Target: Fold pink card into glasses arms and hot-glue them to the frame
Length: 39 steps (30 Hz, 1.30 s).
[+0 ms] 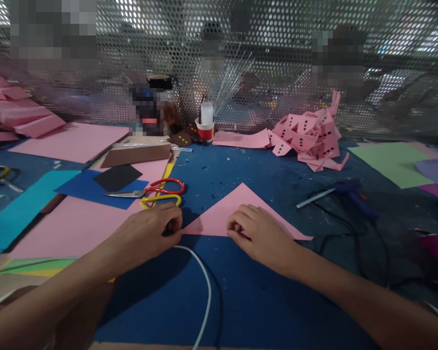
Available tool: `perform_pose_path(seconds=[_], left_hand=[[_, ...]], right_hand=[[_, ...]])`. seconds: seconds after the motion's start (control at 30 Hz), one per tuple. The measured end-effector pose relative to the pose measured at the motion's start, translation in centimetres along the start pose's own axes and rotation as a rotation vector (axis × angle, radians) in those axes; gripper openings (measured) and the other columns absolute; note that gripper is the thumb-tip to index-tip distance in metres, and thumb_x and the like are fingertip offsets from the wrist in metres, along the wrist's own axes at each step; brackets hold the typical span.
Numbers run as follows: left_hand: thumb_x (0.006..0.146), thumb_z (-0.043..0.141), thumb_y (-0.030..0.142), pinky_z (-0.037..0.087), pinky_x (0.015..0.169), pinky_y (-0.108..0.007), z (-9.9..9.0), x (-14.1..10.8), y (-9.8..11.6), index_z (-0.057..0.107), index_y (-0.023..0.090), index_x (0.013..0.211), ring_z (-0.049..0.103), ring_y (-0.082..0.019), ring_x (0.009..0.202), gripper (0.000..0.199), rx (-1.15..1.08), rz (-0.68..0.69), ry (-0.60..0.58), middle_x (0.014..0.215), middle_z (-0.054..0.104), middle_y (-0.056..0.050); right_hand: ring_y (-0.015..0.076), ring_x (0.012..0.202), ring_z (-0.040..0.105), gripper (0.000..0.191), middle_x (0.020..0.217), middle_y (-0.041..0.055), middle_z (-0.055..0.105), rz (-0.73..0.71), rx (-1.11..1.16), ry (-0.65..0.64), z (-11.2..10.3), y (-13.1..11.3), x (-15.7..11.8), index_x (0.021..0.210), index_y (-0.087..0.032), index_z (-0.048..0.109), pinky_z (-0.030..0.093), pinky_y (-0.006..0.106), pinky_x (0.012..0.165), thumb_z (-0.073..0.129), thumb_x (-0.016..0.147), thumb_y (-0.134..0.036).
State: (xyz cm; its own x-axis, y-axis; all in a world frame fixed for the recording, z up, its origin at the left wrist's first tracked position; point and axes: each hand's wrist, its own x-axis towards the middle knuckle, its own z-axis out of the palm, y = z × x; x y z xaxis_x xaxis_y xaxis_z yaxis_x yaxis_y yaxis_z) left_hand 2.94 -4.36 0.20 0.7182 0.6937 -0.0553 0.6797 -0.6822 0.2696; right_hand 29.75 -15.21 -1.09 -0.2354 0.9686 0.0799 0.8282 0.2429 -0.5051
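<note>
The pink paper triangle (pixel 214 219) lies on the blue desk (pixel 160 306), peak pointing away from the person and long edge toward them, its right corner sticking out past the right hand (pixel 259 233). That hand rests on the middle of the long edge, fingers curled with thumb and fingertips drawn close together; whether they nip the paper or only press on it, I cannot tell. The left hand (pixel 151 228) is at the left corner, its thumb and index finger seeming to pinch the very tip. Should the left hand pull while the right bears down, the thin corner could crease or tear; should the right press unevenly, the edge could skew. The white cable (pixel 206 291) runs right beside the left hand and could snag on a wrist and drag the sheet. The scissors (pixel 146 194), open-handled in red and yellow, sit just beyond the left hand, where a backward sweep of the knuckles might knock them. As for writing, the red-and-white cup (pixel 205 131) shows none that can be read, and no brand is legible elsewhere.
</note>
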Motion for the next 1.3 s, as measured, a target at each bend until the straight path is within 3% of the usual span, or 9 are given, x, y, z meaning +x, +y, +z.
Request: perform_pose_path(seconds=[0.47,0.6,0.67,0.8,0.9,0.97,1.13,1.3], left_hand=[[0.085,0.059,0.031,0.034,0.057,-0.029,-0.7,-0.1,-1.0,0.061,0.025,0.080,0.059,-0.018,0.063,0.008,-0.001,-0.051,-0.068,0.071,0.065,0.002],[0.090,0.056,0.029,0.043,0.066,-0.029,-1.1,-0.1,-0.6,0.064,0.025,0.092,0.062,-0.018,0.071,0.009,-0.111,-0.026,0.059,0.083,0.069,0.001],[0.092,0.056,0.028,0.045,0.069,-0.029,-1.0,-0.1,0.1,0.064,0.024,0.094,0.062,-0.018,0.075,0.010,-0.191,0.002,0.115,0.087,0.069,0.000],[0.096,0.058,0.025,0.047,0.072,-0.025,0.3,-0.4,1.8,0.065,0.023,0.093,0.063,-0.015,0.079,0.008,-0.353,0.134,0.093,0.090,0.067,0.001],[0.099,0.054,0.018,0.048,0.076,-0.023,1.6,-0.7,2.7,0.066,0.023,0.096,0.064,-0.014,0.087,0.013,-0.380,0.285,0.094,0.097,0.067,0.000],[0.099,0.054,0.015,0.048,0.077,-0.023,2.1,-0.7,2.8,0.066,0.022,0.098,0.064,-0.013,0.088,0.014,-0.360,0.309,0.116,0.097,0.066,-0.001],[0.099,0.054,0.016,0.044,0.065,-0.023,2.2,-0.3,2.7,0.065,0.021,0.093,0.059,-0.012,0.073,0.014,-0.334,0.242,0.087,0.088,0.062,0.001],[0.098,0.055,0.020,0.041,0.065,-0.025,2.7,-0.2,3.4,0.064,0.021,0.092,0.057,-0.013,0.071,0.010,-0.312,0.173,0.108,0.084,0.061,0.001]], right_hand=[[0.0183,0.093,0.059,0.010,0.098,0.0009,0.068,0.001,0.007,0.005,0.2,0.2,0.0,0.089,-0.020,0.064,0.039,0.034,0.084,0.063,0.096,-0.014],[0.0188,0.094,0.059,0.010,0.098,0.0015,0.069,0.002,0.010,0.000,0.1,0.2,0.0,0.089,-0.020,0.064,0.039,0.034,0.083,0.063,0.096,-0.015],[0.0191,0.093,0.059,0.010,0.097,0.0018,0.069,0.001,0.004,-0.001,0.1,0.2,0.0,0.089,-0.021,0.064,0.039,0.034,0.082,0.063,0.097,-0.015],[0.0193,0.094,0.060,0.008,0.097,0.0020,0.069,-0.009,-0.007,0.010,0.2,0.2,0.0,0.091,-0.020,0.064,0.039,0.034,0.084,0.063,0.097,-0.015],[0.0192,0.094,0.060,0.007,0.098,0.0019,0.068,-0.017,-0.015,0.022,0.3,0.2,0.1,0.092,-0.020,0.064,0.039,0.034,0.085,0.064,0.098,-0.016],[0.0189,0.094,0.059,0.007,0.098,0.0017,0.068,-0.019,-0.018,0.025,0.3,0.2,0.0,0.092,-0.020,0.064,0.039,0.034,0.084,0.064,0.098,-0.016],[0.0182,0.092,0.059,0.008,0.097,0.0014,0.068,-0.014,-0.028,0.027,0.4,0.2,-0.1,0.090,-0.020,0.064,0.038,0.033,0.082,0.064,0.097,-0.015],[0.0193,0.091,0.060,0.009,0.098,0.0022,0.070,-0.008,-0.056,0.014,0.2,-0.3,0.2,0.092,-0.020,0.065,0.037,0.034,0.082,0.066,0.099,-0.024]])
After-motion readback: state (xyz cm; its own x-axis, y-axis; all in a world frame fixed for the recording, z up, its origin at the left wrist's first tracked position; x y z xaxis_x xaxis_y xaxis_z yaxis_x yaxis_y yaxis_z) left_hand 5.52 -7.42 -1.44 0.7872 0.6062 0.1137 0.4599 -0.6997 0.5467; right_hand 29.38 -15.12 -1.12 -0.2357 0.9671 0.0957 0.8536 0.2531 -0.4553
